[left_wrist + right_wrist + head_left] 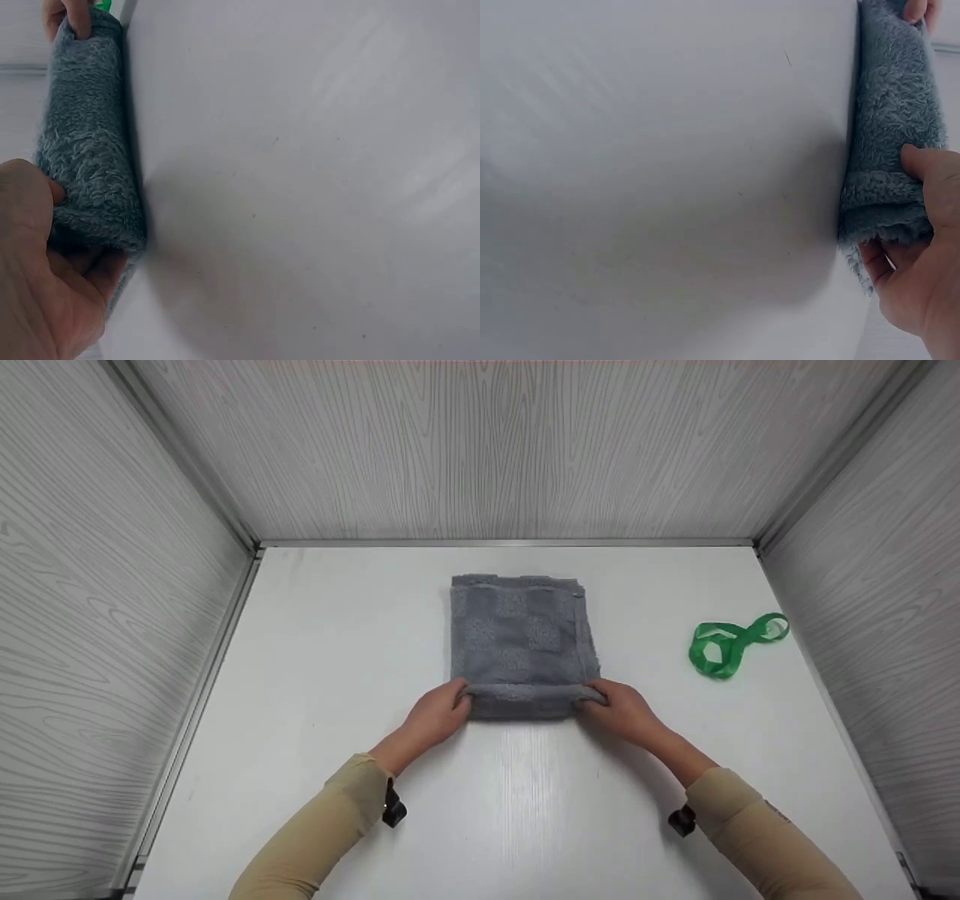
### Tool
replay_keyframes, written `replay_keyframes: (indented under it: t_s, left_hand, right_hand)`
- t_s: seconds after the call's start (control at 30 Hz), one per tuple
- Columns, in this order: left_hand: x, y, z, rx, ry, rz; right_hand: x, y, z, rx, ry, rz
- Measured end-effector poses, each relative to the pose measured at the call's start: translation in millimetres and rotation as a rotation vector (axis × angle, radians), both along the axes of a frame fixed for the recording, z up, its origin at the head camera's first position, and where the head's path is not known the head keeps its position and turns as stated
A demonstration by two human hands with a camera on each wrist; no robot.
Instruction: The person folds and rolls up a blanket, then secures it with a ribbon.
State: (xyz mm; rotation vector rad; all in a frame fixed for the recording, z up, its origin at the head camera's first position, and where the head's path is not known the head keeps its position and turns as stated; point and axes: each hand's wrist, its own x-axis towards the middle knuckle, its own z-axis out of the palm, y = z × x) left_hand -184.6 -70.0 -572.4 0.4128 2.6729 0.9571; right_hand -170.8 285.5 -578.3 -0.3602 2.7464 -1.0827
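A grey towel [517, 634] with a checked texture lies folded on the white table, its near edge turned up into a thick fold. My left hand [442, 711] pinches the left end of that fold, thumb on top. At the right end, my right hand [621, 711] grips the same fold. In the left wrist view the towel's fluffy side [88, 142] shows, with fingers tucked under its end. Layers of the towel [889, 195] are visible at the right hand's end in the right wrist view.
A loosely looped green ribbon [718, 652] lies on the table [337, 660] to the right of the towel. Grey wood-grain panels [495, 450] enclose the table at the back and both sides.
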Motion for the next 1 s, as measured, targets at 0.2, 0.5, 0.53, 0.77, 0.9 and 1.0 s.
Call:
replay_keyframes:
  t_s: [0.2,0.5,0.53,0.77,0.9,1.0]
  left_hand:
    - [-5.8,0.3,1.0,0.012,-0.051,0.079]
    - [-20.2,4.1,1.9,0.013,-0.172,0.153]
    - [-21.6,4.3,1.8,0.007,-0.178,0.158]
    - [-31.2,7.0,1.7,-0.032,-0.208,0.182]
    - [-33.4,9.5,3.4,-0.059,-0.194,0.181]
    - [-33.1,11.1,3.2,-0.078,-0.167,0.186]
  right_hand:
    - [-8.2,2,-2.8,-0.149,-0.105,-0.13]
    - [-18.5,-3,-1.7,-0.164,-0.167,-0.199]
    - [-19.9,-3,-1.3,-0.15,-0.168,-0.205]
    - [-31.8,-8,3.1,-0.072,-0.196,-0.228]
    - [-38.0,-8,4.2,-0.043,-0.229,-0.22]
    - [-41.1,-8,4.5,-0.032,-0.259,-0.219]
